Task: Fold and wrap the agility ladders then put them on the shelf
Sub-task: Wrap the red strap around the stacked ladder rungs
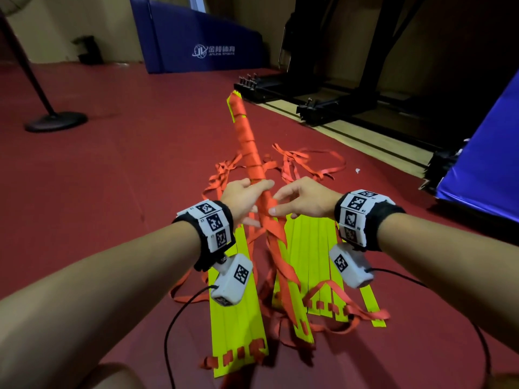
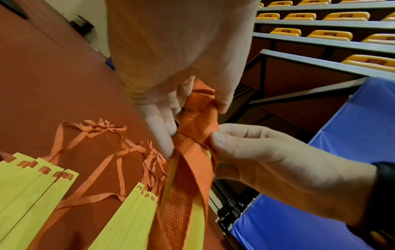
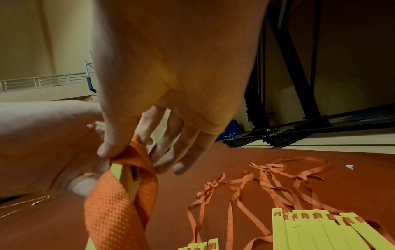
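A ladder bundle (image 1: 248, 141) of stacked yellow rungs, spiral-wrapped in orange strap, points away from me above the red floor. My left hand (image 1: 252, 190) grips its near part, fingers on one side and thumb on the other (image 2: 171, 128). My right hand (image 1: 277, 204) pinches the orange strap (image 3: 136, 155) against the bundle with its thumb. The strap's free tail (image 1: 280, 259) hangs down toward me. Two flat stacks of yellow rungs (image 1: 238, 318) (image 1: 317, 262) lie on the floor under my wrists, with loose orange straps (image 1: 309, 161) tangled beyond them.
A folded blue mat (image 1: 196, 43) leans at the back and another blue mat (image 1: 483, 153) stands at the right. A black metal frame (image 1: 337, 105) runs along the floor's far right edge. A fan stand base (image 1: 56, 122) sits far left. Tiered yellow seats (image 2: 320, 33) rise to the right.
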Action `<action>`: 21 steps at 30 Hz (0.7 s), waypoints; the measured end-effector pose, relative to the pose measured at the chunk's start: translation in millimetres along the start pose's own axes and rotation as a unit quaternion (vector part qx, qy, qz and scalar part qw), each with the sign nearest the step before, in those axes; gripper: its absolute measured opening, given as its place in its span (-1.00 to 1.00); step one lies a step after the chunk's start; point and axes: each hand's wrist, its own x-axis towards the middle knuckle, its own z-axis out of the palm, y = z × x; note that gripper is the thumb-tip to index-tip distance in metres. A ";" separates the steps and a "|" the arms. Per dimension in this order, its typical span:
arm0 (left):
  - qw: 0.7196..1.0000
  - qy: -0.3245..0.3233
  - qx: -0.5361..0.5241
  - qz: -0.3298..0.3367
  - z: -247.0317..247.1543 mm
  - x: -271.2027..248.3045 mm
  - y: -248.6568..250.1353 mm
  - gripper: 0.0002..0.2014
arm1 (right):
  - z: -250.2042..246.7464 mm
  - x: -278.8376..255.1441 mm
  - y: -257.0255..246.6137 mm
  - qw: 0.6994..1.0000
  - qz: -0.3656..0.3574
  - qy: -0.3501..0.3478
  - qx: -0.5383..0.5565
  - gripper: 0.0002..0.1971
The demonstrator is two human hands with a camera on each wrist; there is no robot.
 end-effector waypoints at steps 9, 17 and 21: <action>0.993 0.001 -0.069 0.094 2.9 0.5 3.1 -0.84 | 5.7 -10.0 -0.8 0.993 0.022 0.051 0.100 -0.55; 0.992 -0.014 -0.097 0.076 4.3 -5.9 6.1 -0.77 | 0.3 -15.7 2.7 0.999 0.038 0.018 0.020 -0.61; 0.994 -0.011 -0.092 0.060 6.1 -6.4 7.9 -0.77 | -3.6 -15.0 7.5 0.994 -0.006 0.073 -0.085 -0.61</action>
